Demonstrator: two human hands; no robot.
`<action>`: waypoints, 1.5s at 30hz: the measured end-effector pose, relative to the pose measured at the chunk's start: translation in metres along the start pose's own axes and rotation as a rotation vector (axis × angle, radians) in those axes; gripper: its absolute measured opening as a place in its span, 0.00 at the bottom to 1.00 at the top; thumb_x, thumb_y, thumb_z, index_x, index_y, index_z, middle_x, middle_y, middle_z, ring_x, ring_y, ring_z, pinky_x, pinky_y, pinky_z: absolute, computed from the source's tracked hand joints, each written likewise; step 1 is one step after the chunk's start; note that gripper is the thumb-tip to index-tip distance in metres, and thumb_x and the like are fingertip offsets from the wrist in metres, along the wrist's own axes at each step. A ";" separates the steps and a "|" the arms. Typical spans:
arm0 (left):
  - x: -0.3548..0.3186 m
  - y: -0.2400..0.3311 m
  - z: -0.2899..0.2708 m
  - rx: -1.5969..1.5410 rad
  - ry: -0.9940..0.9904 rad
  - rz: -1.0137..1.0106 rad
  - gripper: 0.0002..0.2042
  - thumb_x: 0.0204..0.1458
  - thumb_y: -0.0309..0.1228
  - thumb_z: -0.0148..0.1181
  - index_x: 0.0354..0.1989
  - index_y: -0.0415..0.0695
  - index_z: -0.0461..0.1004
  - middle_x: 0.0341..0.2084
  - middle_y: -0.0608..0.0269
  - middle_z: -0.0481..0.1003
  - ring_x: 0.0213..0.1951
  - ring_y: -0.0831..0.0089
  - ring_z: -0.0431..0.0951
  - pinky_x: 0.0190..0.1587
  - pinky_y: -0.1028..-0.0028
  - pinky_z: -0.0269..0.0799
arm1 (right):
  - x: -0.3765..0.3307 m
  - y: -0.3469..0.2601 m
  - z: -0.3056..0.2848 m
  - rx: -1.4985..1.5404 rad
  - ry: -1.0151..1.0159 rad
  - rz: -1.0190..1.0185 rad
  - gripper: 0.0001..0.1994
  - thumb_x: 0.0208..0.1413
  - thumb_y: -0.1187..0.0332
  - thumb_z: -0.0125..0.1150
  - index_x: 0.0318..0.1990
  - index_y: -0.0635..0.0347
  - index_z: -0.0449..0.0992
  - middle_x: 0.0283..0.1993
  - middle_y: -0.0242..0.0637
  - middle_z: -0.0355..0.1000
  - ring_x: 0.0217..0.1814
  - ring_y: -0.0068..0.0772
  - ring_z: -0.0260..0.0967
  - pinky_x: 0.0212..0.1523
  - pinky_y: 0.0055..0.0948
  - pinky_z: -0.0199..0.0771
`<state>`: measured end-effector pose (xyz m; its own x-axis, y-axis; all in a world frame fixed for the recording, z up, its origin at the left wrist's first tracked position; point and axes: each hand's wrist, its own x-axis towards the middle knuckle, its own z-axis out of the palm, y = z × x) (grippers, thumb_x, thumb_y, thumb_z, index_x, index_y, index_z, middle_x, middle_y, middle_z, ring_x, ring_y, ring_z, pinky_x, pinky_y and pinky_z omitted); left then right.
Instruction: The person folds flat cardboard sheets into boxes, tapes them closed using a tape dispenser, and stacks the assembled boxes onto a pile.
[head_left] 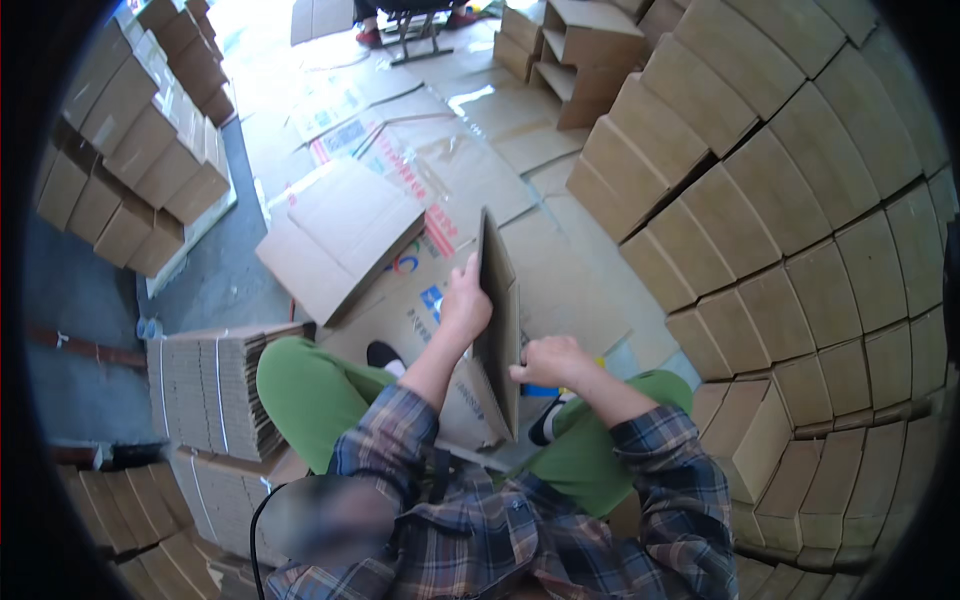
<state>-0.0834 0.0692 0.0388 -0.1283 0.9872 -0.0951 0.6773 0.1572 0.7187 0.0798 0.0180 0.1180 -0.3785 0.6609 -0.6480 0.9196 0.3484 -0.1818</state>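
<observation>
Upright between my knees stands a partly opened cardboard carton [497, 320], its panels spread a little apart. My left hand [466, 302] is closed on its left panel, fingers against the cardboard; some fingertips are hidden. On the opposite side, my right hand [556, 361] grips the edge of the right panel with curled fingers. Ahead and to the left of the carton lie flat brown cardboard pieces [335, 235] in a low pile. Flattened cardboard sheets [470, 170] with printing cover the floor beneath.
Walls of stacked brown boxes [760, 200] rise close on my right. Strapped bundles of flat cartons [210, 385] sit by my left knee. More boxes [130, 150] are piled at the far left. At the back, a person's feet show beside a dark stool [410, 28].
</observation>
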 end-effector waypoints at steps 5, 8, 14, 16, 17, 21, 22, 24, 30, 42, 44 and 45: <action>-0.049 -0.026 -0.046 -0.076 -0.076 0.063 0.32 0.48 0.21 0.49 0.66 0.53 0.56 0.50 0.38 0.65 0.50 0.38 0.69 0.51 0.52 0.69 | -0.009 0.030 -0.010 0.065 0.107 0.169 0.26 0.54 0.48 0.44 0.38 0.60 0.81 0.43 0.48 0.77 0.48 0.47 0.74 0.52 0.43 0.71; -0.076 -0.042 -0.034 -0.011 -0.053 0.120 0.31 0.51 0.22 0.50 0.66 0.52 0.55 0.50 0.38 0.64 0.51 0.38 0.68 0.52 0.53 0.68 | 0.005 0.039 -0.017 0.081 0.195 0.275 0.27 0.54 0.48 0.44 0.41 0.62 0.80 0.47 0.48 0.76 0.51 0.46 0.73 0.53 0.42 0.70; -0.075 0.010 -0.034 0.189 0.295 0.469 0.30 0.47 0.24 0.60 0.63 0.47 0.62 0.47 0.47 0.68 0.45 0.48 0.71 0.47 0.56 0.70 | 0.029 0.056 -0.022 0.109 0.202 0.345 0.26 0.56 0.49 0.43 0.42 0.62 0.80 0.48 0.49 0.75 0.53 0.46 0.72 0.54 0.41 0.70; -0.086 0.000 -0.049 0.150 0.256 0.786 0.23 0.46 0.25 0.61 0.54 0.44 0.70 0.41 0.51 0.70 0.42 0.52 0.72 0.45 0.61 0.71 | 0.035 0.036 -0.032 0.108 0.248 0.313 0.25 0.56 0.49 0.43 0.42 0.61 0.80 0.47 0.49 0.76 0.51 0.47 0.73 0.53 0.40 0.70; -0.100 0.004 -0.042 0.113 0.129 0.809 0.16 0.46 0.28 0.62 0.45 0.42 0.73 0.35 0.54 0.72 0.40 0.55 0.73 0.43 0.63 0.71 | 0.037 0.040 -0.025 0.102 0.272 0.320 0.25 0.56 0.49 0.43 0.41 0.60 0.81 0.45 0.50 0.76 0.50 0.48 0.74 0.52 0.40 0.71; -0.133 -0.002 -0.016 0.557 -0.300 0.610 0.18 0.57 0.50 0.50 0.31 0.47 0.76 0.25 0.62 0.73 0.31 0.63 0.76 0.36 0.66 0.68 | 0.038 0.048 -0.016 0.129 0.279 0.339 0.25 0.56 0.49 0.43 0.39 0.61 0.81 0.43 0.51 0.76 0.48 0.49 0.74 0.51 0.41 0.72; -0.134 -0.004 -0.015 0.552 -0.264 0.583 0.18 0.56 0.50 0.51 0.30 0.48 0.76 0.24 0.62 0.73 0.31 0.64 0.76 0.36 0.67 0.67 | 0.039 0.048 -0.012 0.124 0.290 0.322 0.26 0.56 0.49 0.43 0.38 0.61 0.81 0.42 0.51 0.77 0.48 0.49 0.74 0.50 0.41 0.72; -0.135 -0.001 -0.016 0.546 -0.214 0.556 0.18 0.56 0.50 0.51 0.28 0.48 0.77 0.24 0.62 0.74 0.31 0.64 0.76 0.37 0.67 0.67 | 0.038 0.049 -0.010 0.109 0.310 0.303 0.26 0.56 0.48 0.44 0.37 0.61 0.81 0.42 0.51 0.77 0.48 0.49 0.74 0.50 0.41 0.72; -0.131 0.003 -0.009 0.566 -0.219 0.439 0.22 0.54 0.54 0.50 0.28 0.47 0.80 0.26 0.59 0.77 0.35 0.60 0.78 0.55 0.55 0.64 | 0.032 0.046 -0.003 0.068 0.264 0.310 0.26 0.56 0.47 0.45 0.39 0.60 0.81 0.43 0.49 0.77 0.49 0.48 0.74 0.50 0.42 0.73; -0.087 -0.001 0.012 0.645 -0.257 0.241 0.31 0.57 0.59 0.41 0.29 0.44 0.82 0.30 0.52 0.80 0.39 0.54 0.77 0.59 0.53 0.58 | 0.023 0.030 0.010 0.177 0.297 0.296 0.26 0.58 0.46 0.43 0.39 0.60 0.81 0.42 0.51 0.76 0.48 0.52 0.74 0.51 0.45 0.71; -0.076 -0.007 0.026 0.610 -0.354 0.131 0.30 0.58 0.57 0.39 0.33 0.44 0.82 0.33 0.51 0.79 0.42 0.53 0.76 0.60 0.53 0.55 | 0.025 0.029 0.011 0.195 0.322 0.297 0.27 0.58 0.47 0.42 0.38 0.60 0.81 0.42 0.52 0.76 0.48 0.53 0.73 0.51 0.47 0.71; -0.075 -0.011 0.034 0.612 -0.366 0.096 0.29 0.59 0.56 0.39 0.34 0.45 0.82 0.35 0.51 0.79 0.43 0.53 0.76 0.60 0.54 0.55 | 0.025 0.029 0.010 0.187 0.335 0.287 0.27 0.58 0.47 0.42 0.38 0.60 0.81 0.42 0.52 0.76 0.48 0.53 0.73 0.51 0.47 0.71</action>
<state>-0.0569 -0.0060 0.0149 0.1301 0.9266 -0.3527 0.9719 -0.0489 0.2302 0.0981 0.0380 0.0894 -0.0914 0.9014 -0.4232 0.9836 0.0153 -0.1799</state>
